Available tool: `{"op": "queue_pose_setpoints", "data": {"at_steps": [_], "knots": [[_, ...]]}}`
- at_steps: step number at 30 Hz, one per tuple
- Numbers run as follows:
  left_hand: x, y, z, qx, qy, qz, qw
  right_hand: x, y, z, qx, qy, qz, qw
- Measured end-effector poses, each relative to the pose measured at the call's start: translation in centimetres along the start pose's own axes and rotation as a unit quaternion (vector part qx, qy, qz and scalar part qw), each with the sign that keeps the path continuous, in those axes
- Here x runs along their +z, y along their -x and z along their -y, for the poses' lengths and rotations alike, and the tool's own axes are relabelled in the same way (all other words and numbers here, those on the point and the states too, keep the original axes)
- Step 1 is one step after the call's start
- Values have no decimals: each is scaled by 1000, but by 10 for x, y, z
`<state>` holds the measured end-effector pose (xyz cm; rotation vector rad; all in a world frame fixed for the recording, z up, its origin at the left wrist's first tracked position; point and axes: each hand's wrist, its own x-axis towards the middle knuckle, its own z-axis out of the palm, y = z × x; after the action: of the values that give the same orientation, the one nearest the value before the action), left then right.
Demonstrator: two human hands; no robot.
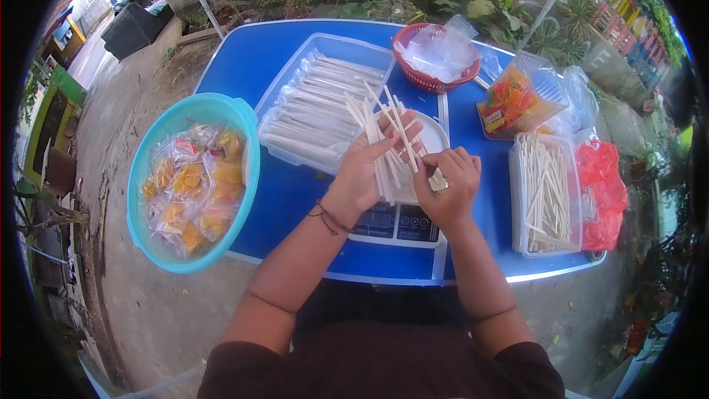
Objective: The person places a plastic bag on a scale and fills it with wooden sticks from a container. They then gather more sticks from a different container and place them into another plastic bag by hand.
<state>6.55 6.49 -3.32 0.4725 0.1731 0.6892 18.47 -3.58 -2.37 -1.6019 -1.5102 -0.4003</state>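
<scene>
My left hand [360,176] is closed around a loose bunch of thin, pale sticks [399,131], which fan out past its fingers. At the bunch's right side, my right hand [456,183] has its fingers closed on the sticks, with thumb and fingertips pinching. Both hands are over a kitchen scale [419,222] with a dark button panel and a round white plate [434,133], partly hidden by the sticks and hands. Right of them, a clear tub [521,199] is full of similar pale sticks [545,192].
Packed bags of sticks [323,96] fill a clear tray [275,74] on the blue table [295,214]. A turquoise basin [135,199] holds bagged yellow snacks [188,181]. Behind are a red basket [436,85] with clear plastic bags, an orange-filled container [509,100] and a red bag [602,199].
</scene>
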Motion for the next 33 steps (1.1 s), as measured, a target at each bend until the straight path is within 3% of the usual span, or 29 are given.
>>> {"op": "queue_pose_setpoints", "data": {"at_steps": [8, 18, 26, 33], "knots": [[-1, 0, 3, 19, -80, -33, 996, -8, -1, 2, 9, -28, 45, 999], [6, 4, 4, 6, -133, -42, 990, 3, 3, -1, 45, -4, 21, 999], [8, 5, 3, 13, -146, -34, 989, 3, 4, -2, 115, -69, 52, 990], [5, 3, 2, 16, -117, -30, 993, 3, 2, -1, 113, -90, 19, 989]]}}
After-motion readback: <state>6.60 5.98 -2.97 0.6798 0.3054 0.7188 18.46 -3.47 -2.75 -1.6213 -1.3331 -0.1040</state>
